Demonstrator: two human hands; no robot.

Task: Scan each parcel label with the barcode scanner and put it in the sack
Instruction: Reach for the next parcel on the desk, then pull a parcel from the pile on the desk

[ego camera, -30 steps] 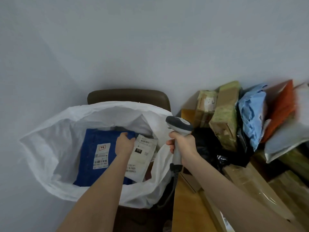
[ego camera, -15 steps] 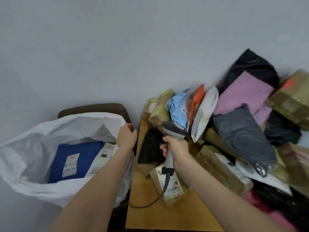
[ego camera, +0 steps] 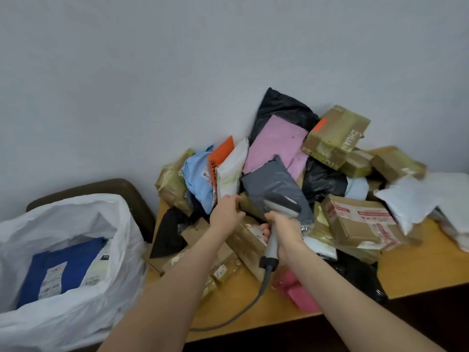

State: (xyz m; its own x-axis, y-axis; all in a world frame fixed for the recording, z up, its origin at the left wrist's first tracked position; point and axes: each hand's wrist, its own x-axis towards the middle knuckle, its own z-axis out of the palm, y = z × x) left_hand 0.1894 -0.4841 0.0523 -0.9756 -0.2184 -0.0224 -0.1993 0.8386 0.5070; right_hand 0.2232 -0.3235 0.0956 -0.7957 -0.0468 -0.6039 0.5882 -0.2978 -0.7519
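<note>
Left hand (ego camera: 225, 213) is reaching, fingers loose and empty, toward white mailer (ego camera: 232, 171); right hand (ego camera: 284, 231) is gripping scanner (ego camera: 280, 205). Tugging the mailer out is risking toppling leaning parcel pile (ego camera: 276, 141).

**Lighting and image quality: head view**

Illumination is judged soft, even and rather dim, with a cool grey cast; no lamp or window is seen, so the source cannot be determined; the wall (ego camera: 152, 85) is rendered darker toward the upper corners; only faint, diffuse shadows are noted beneath the parcel pile (ego camera: 276, 143); the area below the table (ego camera: 418, 270) is lost in near black; a mild sheen is recorded on the taped box (ego camera: 337, 133) and the grey mailer (ego camera: 276, 181); motion blur is found throughout, strongest on the white mailer (ego camera: 411, 199) at the right edge; the labels (ego camera: 52, 279) in the sack (ego camera: 76, 323) are left unreadable; the barcode scanner (ego camera: 281, 205) is softened; wide-angle bending is observed at the frame edges.
</note>
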